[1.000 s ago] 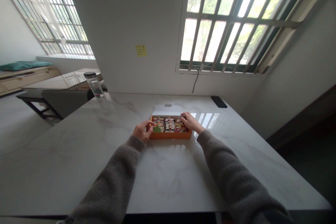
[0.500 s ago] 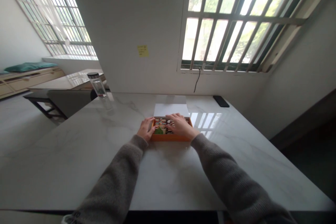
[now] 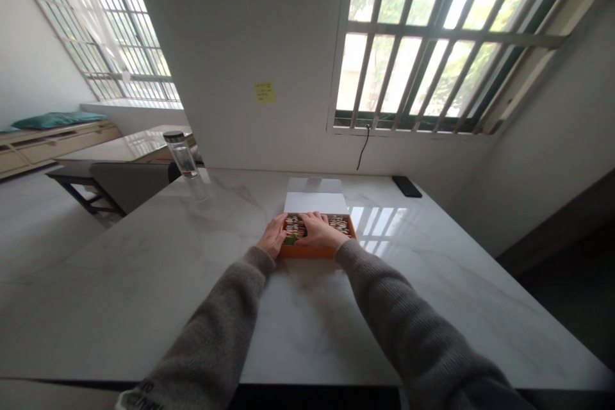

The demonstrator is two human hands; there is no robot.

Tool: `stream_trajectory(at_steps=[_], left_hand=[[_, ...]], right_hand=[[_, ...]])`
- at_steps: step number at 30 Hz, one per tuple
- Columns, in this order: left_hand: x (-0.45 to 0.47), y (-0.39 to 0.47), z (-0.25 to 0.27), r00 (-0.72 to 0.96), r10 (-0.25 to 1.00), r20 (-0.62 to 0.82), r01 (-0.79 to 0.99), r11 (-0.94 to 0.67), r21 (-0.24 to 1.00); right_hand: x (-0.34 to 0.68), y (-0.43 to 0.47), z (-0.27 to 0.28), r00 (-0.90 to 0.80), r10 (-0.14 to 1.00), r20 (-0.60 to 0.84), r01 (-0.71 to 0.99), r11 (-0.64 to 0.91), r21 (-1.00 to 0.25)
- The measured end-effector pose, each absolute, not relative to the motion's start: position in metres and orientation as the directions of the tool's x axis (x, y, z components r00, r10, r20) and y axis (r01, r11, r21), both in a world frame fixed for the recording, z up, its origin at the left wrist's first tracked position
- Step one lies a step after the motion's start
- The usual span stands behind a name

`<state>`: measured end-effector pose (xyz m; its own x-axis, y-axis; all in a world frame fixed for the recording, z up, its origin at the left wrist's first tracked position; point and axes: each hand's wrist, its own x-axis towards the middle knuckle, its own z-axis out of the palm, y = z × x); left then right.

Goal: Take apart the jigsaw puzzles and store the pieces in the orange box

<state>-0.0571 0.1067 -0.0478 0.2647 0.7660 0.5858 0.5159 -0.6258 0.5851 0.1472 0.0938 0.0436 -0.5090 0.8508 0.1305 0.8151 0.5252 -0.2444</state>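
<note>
An orange box (image 3: 307, 252) sits on the marble-patterned table, its white-lined lid (image 3: 316, 202) folded back toward the wall. Rows of thin packets (image 3: 339, 224) stand on edge inside; their kind is too small to make out. My left hand (image 3: 273, 236) grips the box's left end, thumb on the near side. Over the middle-left of the box, my right hand (image 3: 318, 232) reaches down, its thumb and fingers curled round some packets. That hand hides the middle of the contents. A green packet (image 3: 291, 239) shows at the left front.
A clear lidded bottle (image 3: 181, 155) stands at the table's far left corner. A black phone (image 3: 406, 186) lies at the far right. On the wall are a yellow note (image 3: 264, 93) and a hanging black cable (image 3: 363, 148) beneath the barred window.
My right hand has shifted left over the packets, uncovering those at the right end. My left hand stays on the box's left end. The view has turned slightly.
</note>
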Motion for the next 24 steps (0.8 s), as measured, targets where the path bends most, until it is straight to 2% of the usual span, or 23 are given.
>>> stream_trajectory(at_steps=[11,16,19,22,24], left_hand=[[-0.06,0.107,-0.046,0.275,0.808,0.52,0.444,-0.587,0.677],[-0.058,0.103,-0.039,0.22,0.852,0.476,0.34,-0.524,0.781],[-0.058,0.097,-0.029,0.154,0.861,0.484,0.311,-0.507,0.804],[-0.059,0.093,-0.016,0.103,0.863,0.495,0.25,-0.504,0.827],[-0.059,0.091,-0.009,0.096,0.88,0.466,0.143,-0.475,0.868]], right_hand=[[0.135,0.108,0.045,-0.6,0.797,0.072,0.768,0.599,-0.227],[0.142,0.105,0.065,-0.573,0.815,0.091,0.749,0.565,-0.346],[0.151,0.104,0.086,-0.525,0.842,0.127,0.73,0.522,-0.442],[0.158,0.106,0.102,-0.53,0.829,0.18,0.601,0.517,-0.61],[0.16,0.105,0.105,-0.56,0.798,0.223,0.477,0.531,-0.7]])
